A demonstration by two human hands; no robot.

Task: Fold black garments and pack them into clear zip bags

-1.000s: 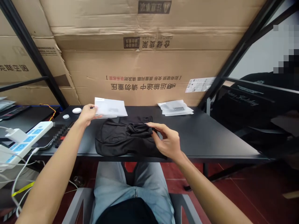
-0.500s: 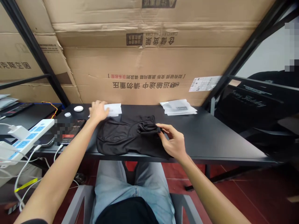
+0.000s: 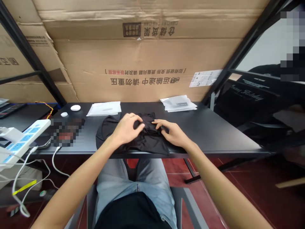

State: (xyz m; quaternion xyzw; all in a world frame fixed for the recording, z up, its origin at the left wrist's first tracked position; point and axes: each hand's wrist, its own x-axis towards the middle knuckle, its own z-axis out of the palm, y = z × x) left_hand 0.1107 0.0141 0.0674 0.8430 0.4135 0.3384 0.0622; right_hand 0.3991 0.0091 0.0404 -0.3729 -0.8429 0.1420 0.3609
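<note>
Well, both my grips are down on the same spot, near the middle of the frame. My left grip (image 3: 126, 125) lies palm down, its fingers curled over a bunched ridge of the black cloth (image 3: 149, 142), and my right grip (image 3: 172, 133) comes in from the lower right with its fingertips (image 3: 157, 121) on the far end of that ridge. Neither is spread wide, but I cannot tell from this view whether either one is pinching the fabric or only pressing on it, since the fingers sink into dark folds. Bearing down from both sides like this looks like a way to pin the gathered folds against the counter (image 3: 214, 133) so the soft fabric cannot slide. The cloth lies directly under my palms, close to the front edge of the counter, with its smooth rounded part reaching out past my left grip toward the left. Along the rear edge, two flat clear plastic packets sit well apart, one (image 3: 103, 109) at upper centre-left and the other (image 3: 178, 103) to the right, apparently set back to leave room in front of me. Off to the left are a white round puck (image 3: 75, 107), a smaller white disc (image 3: 64, 114) and, at the left edge, a white power strip (image 3: 23, 136).
</note>
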